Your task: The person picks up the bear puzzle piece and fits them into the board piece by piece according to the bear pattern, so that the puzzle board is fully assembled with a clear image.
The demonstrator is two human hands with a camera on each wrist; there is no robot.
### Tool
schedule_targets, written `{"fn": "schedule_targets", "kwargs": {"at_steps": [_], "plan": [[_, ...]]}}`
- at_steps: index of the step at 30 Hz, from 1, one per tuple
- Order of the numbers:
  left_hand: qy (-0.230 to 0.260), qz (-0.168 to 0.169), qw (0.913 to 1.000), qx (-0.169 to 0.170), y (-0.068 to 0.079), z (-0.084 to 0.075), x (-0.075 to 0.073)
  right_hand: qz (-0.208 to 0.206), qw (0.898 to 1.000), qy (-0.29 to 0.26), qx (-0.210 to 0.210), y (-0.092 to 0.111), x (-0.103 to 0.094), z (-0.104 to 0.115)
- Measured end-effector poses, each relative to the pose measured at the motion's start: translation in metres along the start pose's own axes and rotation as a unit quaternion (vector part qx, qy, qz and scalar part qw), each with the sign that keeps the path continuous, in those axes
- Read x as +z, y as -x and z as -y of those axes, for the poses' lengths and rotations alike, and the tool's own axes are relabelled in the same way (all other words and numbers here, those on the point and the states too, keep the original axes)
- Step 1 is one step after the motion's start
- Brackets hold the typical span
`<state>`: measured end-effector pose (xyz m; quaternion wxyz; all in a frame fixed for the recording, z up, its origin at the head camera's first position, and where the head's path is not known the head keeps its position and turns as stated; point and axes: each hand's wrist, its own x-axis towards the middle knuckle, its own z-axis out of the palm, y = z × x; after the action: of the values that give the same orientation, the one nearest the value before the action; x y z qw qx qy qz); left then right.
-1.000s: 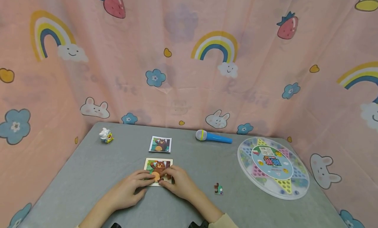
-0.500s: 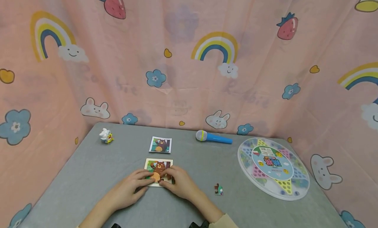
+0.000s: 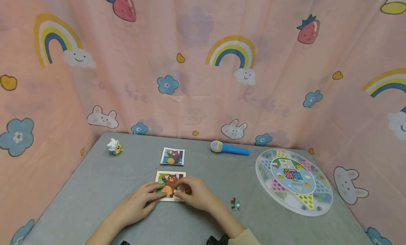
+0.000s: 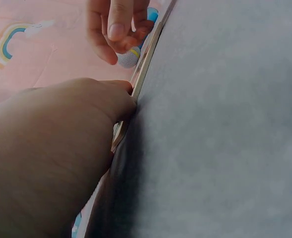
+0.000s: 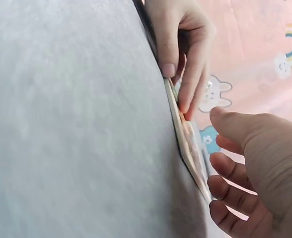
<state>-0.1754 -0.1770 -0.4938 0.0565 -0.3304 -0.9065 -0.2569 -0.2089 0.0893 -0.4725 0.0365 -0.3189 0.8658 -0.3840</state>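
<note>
A bear jigsaw puzzle in a thin, pale-rimmed board lies in front of the person. My left hand rests on its left side, fingertips on the picture. The right wrist view shows that hand's thumb at the board's near edge. Over the lower right of the puzzle is my right hand, fingers loosely bent; a pale patch shows beside its thumb. Nothing shows between that hand's thumb and fingers in the right wrist view. A loose jigsaw piece lies farther right.
Behind the puzzle lies a matching bear picture card. A small white and yellow toy figure stands back left. A blue toy microphone and a large round board game occupy the right side. A patterned pink curtain surrounds the grey table.
My right hand has drawn slightly to the right, exposing more of the puzzle's lower right, including a pale patch. The left hand keeps its place on the left side.
</note>
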Motion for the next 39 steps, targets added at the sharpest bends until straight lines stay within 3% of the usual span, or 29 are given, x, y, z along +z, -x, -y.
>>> {"fn": "schedule_targets", "kwargs": {"at_steps": [12,23,27,34,39], "plan": [[-0.004,0.010,0.9998,-0.015,-0.001,0.000,0.002,-0.032,0.998,0.050,0.018,0.026,-0.038,-0.011],[0.008,0.017,0.9996,-0.022,-0.001,0.001,0.002,-0.121,0.990,0.065,0.036,0.079,-0.084,-0.044],[0.006,0.013,0.9998,-0.017,-0.001,0.001,0.002,-0.135,0.987,0.064,0.067,0.097,-0.097,-0.054],[0.001,0.006,1.0000,-0.004,-0.001,0.001,0.002,-0.156,0.979,0.097,0.091,0.126,-0.110,-0.070],[0.003,0.003,1.0000,-0.004,0.000,0.001,0.002,-0.143,0.981,0.078,0.106,0.140,-0.112,-0.083]]}}
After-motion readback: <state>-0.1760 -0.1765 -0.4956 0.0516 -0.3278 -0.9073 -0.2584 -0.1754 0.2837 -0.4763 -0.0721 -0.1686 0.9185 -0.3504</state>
